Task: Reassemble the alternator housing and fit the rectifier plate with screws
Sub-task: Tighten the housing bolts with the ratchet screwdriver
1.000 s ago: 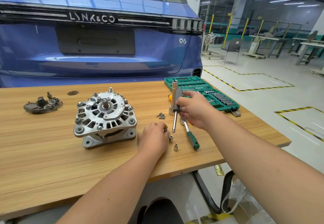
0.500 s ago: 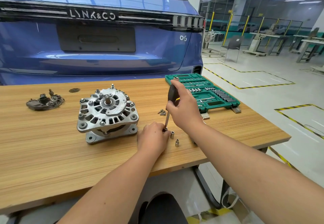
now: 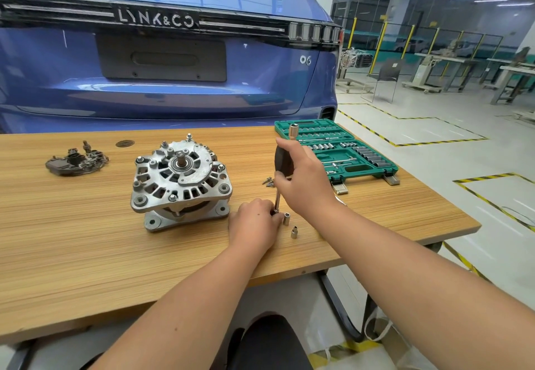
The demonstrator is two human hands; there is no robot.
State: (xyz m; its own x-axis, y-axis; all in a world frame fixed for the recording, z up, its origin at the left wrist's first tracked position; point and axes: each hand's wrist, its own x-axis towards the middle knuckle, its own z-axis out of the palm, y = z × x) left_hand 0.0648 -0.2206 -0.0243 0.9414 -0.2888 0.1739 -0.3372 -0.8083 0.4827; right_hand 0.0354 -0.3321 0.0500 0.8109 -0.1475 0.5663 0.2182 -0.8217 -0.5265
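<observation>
driver [image 3: 280,164] lowered, left hand [image 3: 254,225] hiding tip

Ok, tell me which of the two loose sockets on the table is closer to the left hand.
The upright socket right beside the left hand; the other socket lies nearer the table edge, farther off.

Wooden counter [image 3: 86,254]. Alternator [image 3: 180,180] stands mid-counter; rectifier plate [image 3: 75,161] to its left, loose screws [image 3: 268,181], two sockets [image 3: 290,225], green socket case [image 3: 335,152] to its right.
</observation>
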